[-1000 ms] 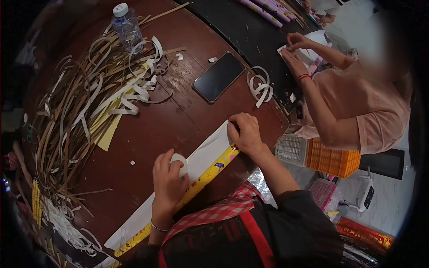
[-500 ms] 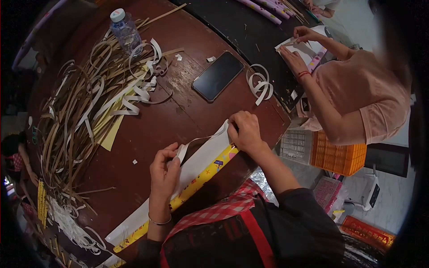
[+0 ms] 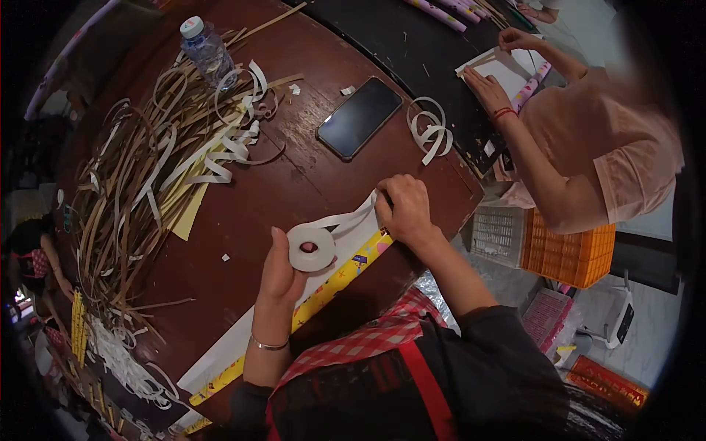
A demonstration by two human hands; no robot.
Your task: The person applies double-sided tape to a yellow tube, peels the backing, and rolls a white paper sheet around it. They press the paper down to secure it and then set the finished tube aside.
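A white sheet [image 3: 234, 345] with a yellow patterned roll [image 3: 331, 288] along its near edge lies diagonally before me. My left hand [image 3: 279, 268] holds a roll of white tape [image 3: 311, 248] over the sheet, its flat side facing up and the thumb raised beside it. From the roll a strip of tape [image 3: 346, 220] runs to the sheet's far right corner. There my right hand [image 3: 406, 207] is closed, its fingertips pinching the strip's end against the sheet's edge.
Brown and white strips [image 3: 140, 184] are heaped at the left, with a plastic bottle [image 3: 207, 53] behind. A phone [image 3: 359, 117] and a loose white coil [image 3: 429, 132] lie beyond the sheet. A co-worker [image 3: 588, 140] handles paper at the right, above an orange crate [image 3: 570, 250].
My left hand has turned and opened out, so the tape roll now shows its flat face. The strip between my hands is wider to view. My right hand has barely moved.
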